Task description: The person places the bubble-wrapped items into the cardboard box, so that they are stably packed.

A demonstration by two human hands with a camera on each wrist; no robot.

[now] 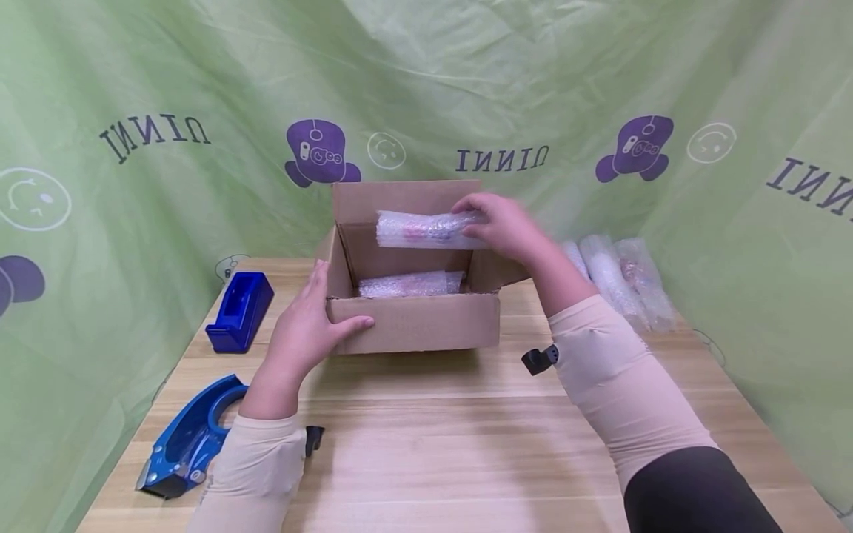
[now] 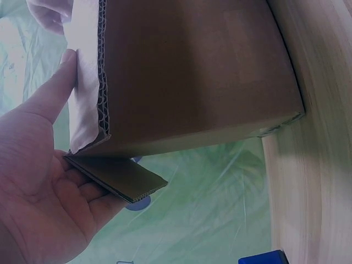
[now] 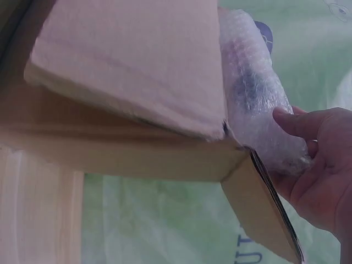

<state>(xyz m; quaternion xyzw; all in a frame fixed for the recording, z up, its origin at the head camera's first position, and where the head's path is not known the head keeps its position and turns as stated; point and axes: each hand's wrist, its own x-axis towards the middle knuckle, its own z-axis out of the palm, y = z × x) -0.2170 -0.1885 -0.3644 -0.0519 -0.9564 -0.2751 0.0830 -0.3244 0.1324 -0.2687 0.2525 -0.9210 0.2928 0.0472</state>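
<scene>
An open cardboard box (image 1: 416, 326) stands on the table with its flaps spread. My left hand (image 1: 305, 326) rests on the box's near left corner, thumb stretched across the front flap and fingers along the left flap (image 2: 118, 176). Above the box, my right hand (image 1: 503, 222) grips one end of a bubble-wrapped roll (image 1: 420, 229); reddish and dark patches show through its wrap. In the right wrist view, the thumb and fingers pinch the end of this roll (image 3: 253, 93). Another bubble-wrapped roll (image 1: 406, 285) lies inside the box, partly hidden by the front wall.
Several bubble-wrapped rolls (image 1: 609, 277) lie at the table's right rear. A blue desk tape dispenser (image 1: 241, 311) stands at left, and a blue packing tape gun (image 1: 189, 437) lies nearer, beside the left forearm. Green printed cloth (image 1: 426, 89) hangs behind the wooden table (image 1: 426, 444).
</scene>
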